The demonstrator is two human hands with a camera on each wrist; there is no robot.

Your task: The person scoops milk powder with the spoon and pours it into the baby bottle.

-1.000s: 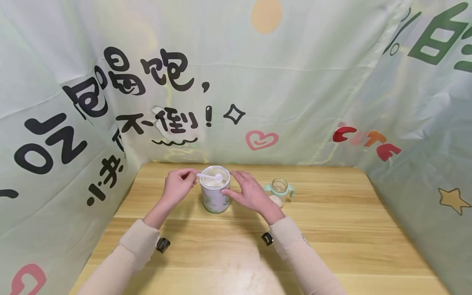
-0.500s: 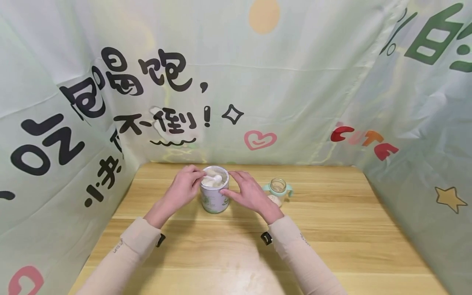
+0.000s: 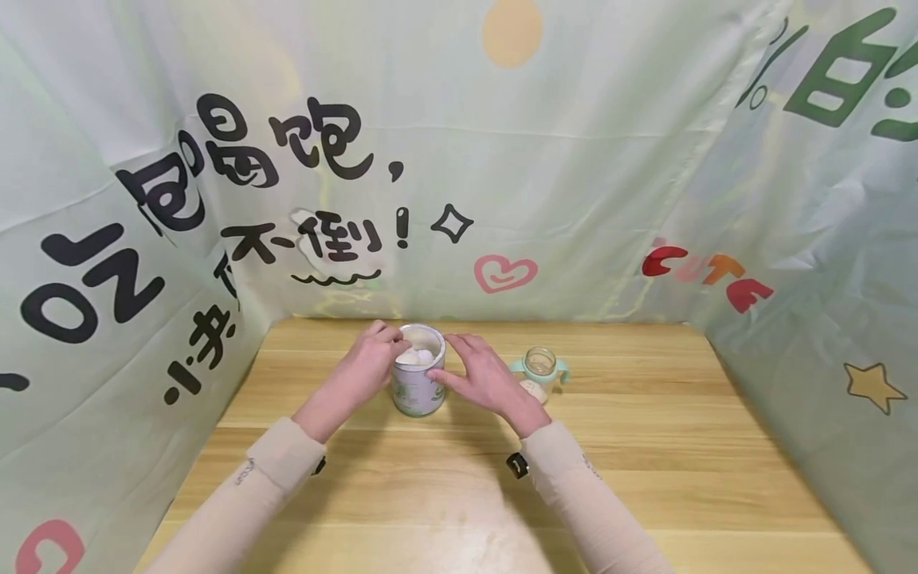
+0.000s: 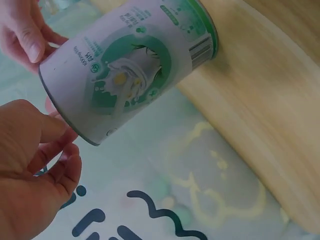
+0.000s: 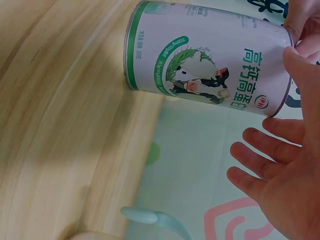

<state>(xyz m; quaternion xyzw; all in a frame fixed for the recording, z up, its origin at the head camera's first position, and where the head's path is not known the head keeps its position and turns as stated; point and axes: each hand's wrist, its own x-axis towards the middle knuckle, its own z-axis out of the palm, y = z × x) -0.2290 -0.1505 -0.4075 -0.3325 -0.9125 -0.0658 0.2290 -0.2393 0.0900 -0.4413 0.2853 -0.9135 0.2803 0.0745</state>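
Observation:
A pale milk powder tin [image 3: 418, 388] with a green base band stands upright, its top uncovered and pale powder inside. At its left rim, my left hand [image 3: 364, 357] pinches a white scoop [image 3: 425, 356]; the scoop's bowl is inside the tin and its handle is mostly hidden by the fingers. In the left wrist view, the left thumb and fingers [image 4: 47, 160] curl together by the tin's rim. My right hand [image 3: 484, 375] rests against the tin's right side, thumb at the front. Seen from the right wrist, the fingers of that hand [image 5: 295, 160] are spread and fairly straight.
Right of the right hand stands an uncapped clear bottle [image 3: 541, 363] with mint-green handles. A rounded cream-coloured thing [image 3: 534, 390] lies in front of it, partly behind the hand. The wooden table [image 3: 459, 494] is bordered by printed cloth walls [image 3: 574, 191].
My left hand has moved right and over the tin's rim, taking the scoop from above the opening down into the tin. The right hand has stayed at the tin's side.

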